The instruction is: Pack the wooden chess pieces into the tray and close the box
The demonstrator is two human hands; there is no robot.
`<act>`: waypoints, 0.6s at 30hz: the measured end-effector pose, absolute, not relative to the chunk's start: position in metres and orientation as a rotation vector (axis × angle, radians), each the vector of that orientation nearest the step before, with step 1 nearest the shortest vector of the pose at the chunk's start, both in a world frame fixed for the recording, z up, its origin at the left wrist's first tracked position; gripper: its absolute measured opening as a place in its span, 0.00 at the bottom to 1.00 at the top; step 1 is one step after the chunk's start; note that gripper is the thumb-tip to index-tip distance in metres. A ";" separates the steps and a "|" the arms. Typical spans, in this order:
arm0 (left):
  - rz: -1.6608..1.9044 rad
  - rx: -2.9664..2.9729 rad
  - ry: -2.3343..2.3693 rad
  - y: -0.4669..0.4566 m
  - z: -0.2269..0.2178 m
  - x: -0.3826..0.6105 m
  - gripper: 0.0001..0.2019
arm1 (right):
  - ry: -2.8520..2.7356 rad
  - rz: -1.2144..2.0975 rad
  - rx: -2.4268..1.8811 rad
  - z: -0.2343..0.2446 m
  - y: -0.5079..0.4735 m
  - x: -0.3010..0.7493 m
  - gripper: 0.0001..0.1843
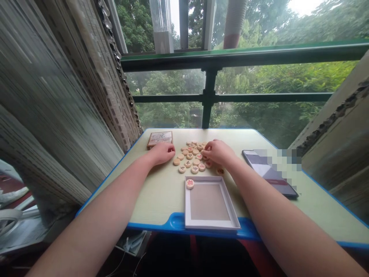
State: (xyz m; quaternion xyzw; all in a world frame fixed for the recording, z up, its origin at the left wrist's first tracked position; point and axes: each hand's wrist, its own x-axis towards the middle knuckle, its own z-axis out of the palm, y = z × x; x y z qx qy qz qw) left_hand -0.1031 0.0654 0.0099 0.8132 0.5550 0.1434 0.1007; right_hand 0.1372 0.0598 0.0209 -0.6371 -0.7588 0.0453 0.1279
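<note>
Several round wooden Chinese chess pieces (189, 156) with red or dark characters lie in a loose heap mid-table, some of them blank side up. At the right edge of the heap, my right hand (220, 152) is closed, its fingertips pinched on a chess piece that they partly cover. My left hand (162, 153) rests on the table left of the heap, fingers curled in, with no piece showing in them. Nearer to me lies a shallow white box tray (187, 207). One red-marked piece (190, 184) sits in its far left corner.
A small printed box (160, 137) lies beyond my left hand. On the right is a dark tablet-like device (269, 173), partly pixelated. The table (138, 207) has a blue rim. Curtains (86, 77) hang at both sides, and a green window railing (245, 55) runs behind.
</note>
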 end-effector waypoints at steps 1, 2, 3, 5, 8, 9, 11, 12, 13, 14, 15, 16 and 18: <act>0.424 2.405 1.644 0.066 0.010 -0.103 0.11 | -2.217 0.114 -1.854 0.021 0.059 0.137 0.15; 0.423 2.404 1.647 0.066 0.010 -0.103 0.11 | -2.225 0.090 -1.856 0.021 0.059 0.136 0.14; 0.419 2.401 1.649 0.066 0.009 -0.103 0.11 | -2.234 0.064 -1.857 0.021 0.058 0.135 0.14; 0.413 2.391 1.646 0.067 0.009 -0.104 0.11 | -2.246 0.028 -1.858 0.022 0.057 0.134 0.14; 0.411 2.387 1.635 0.068 0.008 -0.105 0.11 | -2.231 0.078 -1.891 0.023 0.057 0.132 0.15; 0.413 2.390 1.634 0.068 0.008 -0.105 0.11 | -2.216 0.117 -1.913 0.023 0.057 0.132 0.15; 0.411 2.393 1.628 0.068 0.008 -0.105 0.11 | -2.185 0.197 -1.960 0.025 0.056 0.132 0.15; 0.407 2.389 1.628 0.068 0.008 -0.105 0.11 | -2.172 0.223 -1.976 0.026 0.056 0.132 0.16; 0.398 2.381 1.627 0.068 0.008 -0.105 0.11 | -2.162 0.238 -1.986 0.027 0.055 0.131 0.16; 0.389 2.372 1.626 0.068 0.009 -0.105 0.11 | -2.158 0.246 -1.994 0.028 0.055 0.131 0.17; 0.379 2.364 1.625 0.068 0.009 -0.105 0.12 | -2.161 0.247 -2.000 0.029 0.054 0.130 0.17; 0.372 2.358 1.626 0.068 0.009 -0.105 0.12 | -2.169 0.241 -2.005 0.029 0.053 0.130 0.18; 0.360 2.353 1.628 0.068 0.010 -0.105 0.13 | -2.192 0.227 -2.010 0.030 0.051 0.128 0.17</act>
